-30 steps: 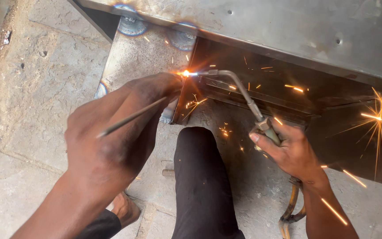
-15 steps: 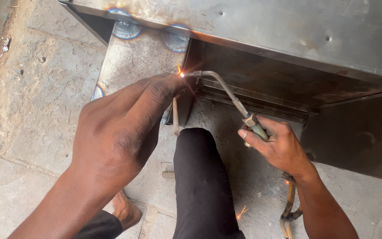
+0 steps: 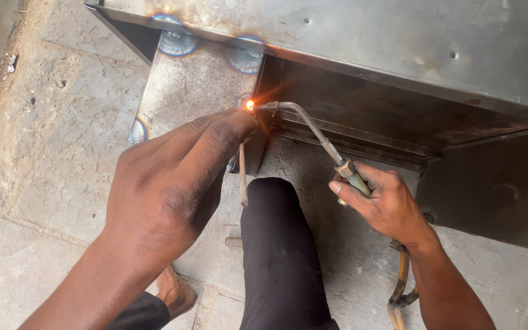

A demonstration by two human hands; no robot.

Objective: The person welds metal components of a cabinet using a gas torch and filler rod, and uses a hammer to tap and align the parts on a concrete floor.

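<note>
Brass torch (image 3: 337, 165) gripped by right hand (image 3: 386, 205) fingers | thin rod (image 3: 242, 174) under left hand (image 3: 166, 189), fingers pressed together

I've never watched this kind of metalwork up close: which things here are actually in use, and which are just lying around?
In use:
right hand gripping the torch
left hand holding the thin rod at the glowing spot
metal frame
hose

Lying about:
short metal piece on the concrete floor

Rough concrete floor (image 3: 38, 140) spreads left of and below the hands, cracked into slabs, in plain daylight.
</note>
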